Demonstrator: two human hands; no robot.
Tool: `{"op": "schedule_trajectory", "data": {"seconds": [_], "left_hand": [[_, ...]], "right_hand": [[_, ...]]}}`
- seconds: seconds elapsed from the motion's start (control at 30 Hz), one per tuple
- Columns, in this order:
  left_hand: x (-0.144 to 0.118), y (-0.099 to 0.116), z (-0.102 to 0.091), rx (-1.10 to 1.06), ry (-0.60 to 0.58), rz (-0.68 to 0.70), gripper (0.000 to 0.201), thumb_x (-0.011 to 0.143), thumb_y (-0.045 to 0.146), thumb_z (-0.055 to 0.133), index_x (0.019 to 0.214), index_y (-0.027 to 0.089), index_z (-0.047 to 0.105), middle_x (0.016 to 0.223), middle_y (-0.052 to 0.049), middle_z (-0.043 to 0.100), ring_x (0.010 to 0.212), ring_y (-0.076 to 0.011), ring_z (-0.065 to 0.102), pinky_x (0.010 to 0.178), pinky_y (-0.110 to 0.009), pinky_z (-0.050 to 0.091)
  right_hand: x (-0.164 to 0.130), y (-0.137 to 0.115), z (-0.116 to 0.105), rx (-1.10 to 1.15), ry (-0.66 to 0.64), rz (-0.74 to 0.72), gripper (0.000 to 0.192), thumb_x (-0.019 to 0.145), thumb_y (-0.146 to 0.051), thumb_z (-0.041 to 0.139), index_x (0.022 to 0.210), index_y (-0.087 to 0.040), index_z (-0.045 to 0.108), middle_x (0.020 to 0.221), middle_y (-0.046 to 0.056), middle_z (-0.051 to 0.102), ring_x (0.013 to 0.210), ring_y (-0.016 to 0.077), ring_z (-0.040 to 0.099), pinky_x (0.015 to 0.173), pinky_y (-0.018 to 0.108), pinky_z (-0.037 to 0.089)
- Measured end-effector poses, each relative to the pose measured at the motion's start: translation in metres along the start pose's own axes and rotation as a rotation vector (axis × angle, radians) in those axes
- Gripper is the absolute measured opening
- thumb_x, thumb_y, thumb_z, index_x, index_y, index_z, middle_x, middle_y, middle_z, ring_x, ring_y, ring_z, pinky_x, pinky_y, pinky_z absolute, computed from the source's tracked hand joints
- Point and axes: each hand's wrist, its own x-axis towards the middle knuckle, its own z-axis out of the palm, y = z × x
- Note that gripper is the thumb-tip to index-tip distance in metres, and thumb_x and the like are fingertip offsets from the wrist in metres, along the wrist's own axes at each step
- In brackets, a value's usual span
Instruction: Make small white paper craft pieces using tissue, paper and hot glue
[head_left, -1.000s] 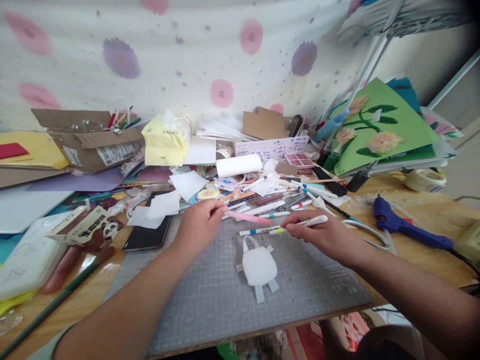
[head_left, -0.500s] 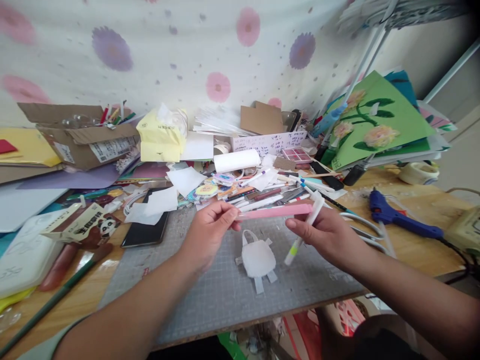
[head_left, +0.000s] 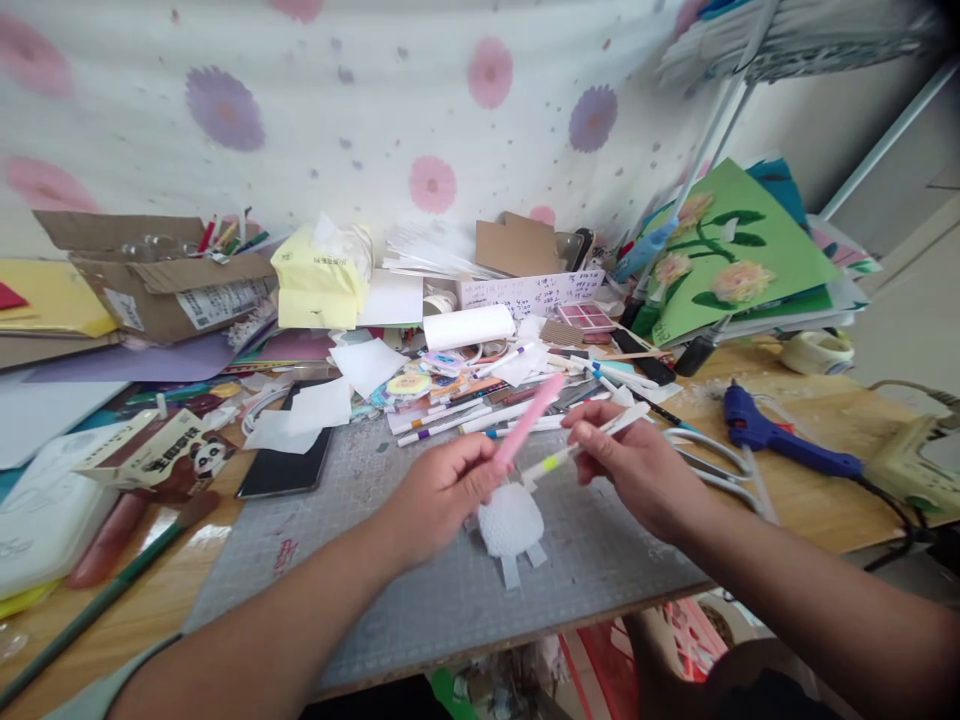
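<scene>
My left hand (head_left: 455, 492) is closed around the lower end of a narrow pink strip (head_left: 529, 418), which tilts up and to the right. Between the fingers of my right hand (head_left: 626, 460) is a slim white marker (head_left: 552, 463) with a yellow-green band, its lower end pointing left toward the strip. Just below both hands, a small white padded pouch-like piece (head_left: 511, 522) with short white tabs lies on the grey cutting mat (head_left: 405, 610). My left fingers and the marker cover its upper part.
Markers and paper scraps (head_left: 367, 363) pile up behind the mat. White-handled scissors (head_left: 716, 470) and a blue glue gun (head_left: 787, 435) lie at right. A black phone-like slab (head_left: 289, 462), a panda-print box (head_left: 154, 450) and a green-handled brush (head_left: 112, 590) are at left.
The pink strip, earlier stretched level between both hands, has left my right hand and now slants upward from my left. The marker has swung from steep to nearly level, pointing left.
</scene>
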Motion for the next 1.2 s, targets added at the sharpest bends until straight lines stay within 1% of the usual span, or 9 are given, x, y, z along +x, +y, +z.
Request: {"op": "schedule_trajectory", "data": {"seconds": [0.13,0.23,0.43,0.57,0.7,0.77,0.87,0.97,1.2], "left_hand": [[0.006,-0.005,-0.010,-0.023,0.210,0.005,0.024,0.087,0.041,0.046,0.082,0.018,0.052,0.067,0.003,0.054,0.058,-0.0118,0.050,0.058,-0.025,0.042],[0.010,-0.007,-0.014,-0.012,0.230,-0.009,0.020,0.086,0.038,0.048,0.080,0.018,0.050,0.068,0.002,0.056,0.059,-0.0120,0.051,0.058,-0.026,0.042],[0.009,-0.007,-0.013,0.039,0.259,-0.025,0.015,0.081,0.033,0.054,0.076,0.019,0.050,0.062,0.006,0.046,0.055,-0.0111,0.043,0.053,-0.023,0.036],[0.005,-0.005,-0.006,0.162,0.162,0.011,0.015,0.081,0.033,0.055,0.078,0.019,0.053,0.066,0.004,0.050,0.059,-0.0119,0.044,0.054,-0.023,0.034],[0.004,-0.004,-0.002,0.222,0.137,0.038,0.017,0.083,0.034,0.053,0.080,0.018,0.055,0.069,0.003,0.054,0.062,-0.0130,0.047,0.056,-0.024,0.036],[0.004,-0.005,-0.002,0.260,0.133,0.052,0.016,0.083,0.034,0.053,0.080,0.018,0.055,0.069,0.003,0.054,0.061,-0.0129,0.048,0.056,-0.024,0.036],[0.003,-0.005,-0.003,0.359,0.055,0.109,0.015,0.083,0.033,0.055,0.081,0.018,0.056,0.067,0.003,0.053,0.060,-0.0123,0.046,0.055,-0.023,0.034],[0.002,-0.004,-0.003,0.482,-0.037,0.191,0.022,0.081,0.038,0.057,0.073,0.018,0.055,0.065,0.003,0.050,0.060,-0.0123,0.045,0.056,-0.023,0.032],[-0.001,0.004,-0.006,0.571,-0.140,0.272,0.038,0.088,0.044,0.044,0.059,0.018,0.046,0.057,0.004,0.042,0.053,-0.0114,0.041,0.053,-0.023,0.028]], "right_hand": [[0.016,0.001,0.000,-0.039,0.008,0.048,0.028,0.075,-0.045,0.064,0.082,-0.020,0.054,0.070,-0.001,0.062,0.059,0.0109,0.057,0.060,0.027,0.050],[0.025,0.001,-0.002,-0.141,-0.046,0.064,0.033,0.076,-0.044,0.061,0.097,-0.019,0.059,0.087,0.007,0.067,0.071,0.0171,0.064,0.066,0.034,0.052],[0.031,0.002,-0.023,-0.521,0.143,-0.101,0.030,0.067,-0.031,0.068,0.095,-0.020,0.063,0.095,0.007,0.061,0.081,0.0204,0.057,0.077,0.040,0.046],[0.013,-0.001,-0.013,-0.699,0.002,-0.289,0.032,0.069,-0.026,0.068,0.100,-0.021,0.064,0.098,0.007,0.062,0.090,0.0228,0.056,0.085,0.040,0.044],[0.003,0.000,0.001,-0.914,-0.125,-0.488,0.037,0.076,-0.017,0.060,0.113,-0.019,0.061,0.120,0.012,0.056,0.113,0.0265,0.049,0.099,0.045,0.035],[0.002,-0.001,0.004,-0.856,-0.171,-0.428,0.043,0.074,-0.022,0.064,0.116,-0.018,0.059,0.114,0.012,0.059,0.105,0.0262,0.053,0.092,0.044,0.041],[-0.001,-0.006,0.008,-0.468,-0.316,-0.196,0.051,0.076,-0.032,0.066,0.123,-0.019,0.054,0.094,0.006,0.065,0.076,0.0175,0.058,0.068,0.032,0.049],[-0.006,-0.010,0.013,-0.116,-0.438,-0.054,0.031,0.080,-0.034,0.063,0.109,-0.022,0.065,0.089,0.003,0.068,0.067,0.0113,0.056,0.061,0.025,0.046],[-0.016,-0.011,0.019,0.039,-0.313,-0.088,0.014,0.079,-0.027,0.066,0.090,-0.022,0.074,0.073,0.002,0.071,0.067,0.0147,0.062,0.066,0.029,0.049]]}}
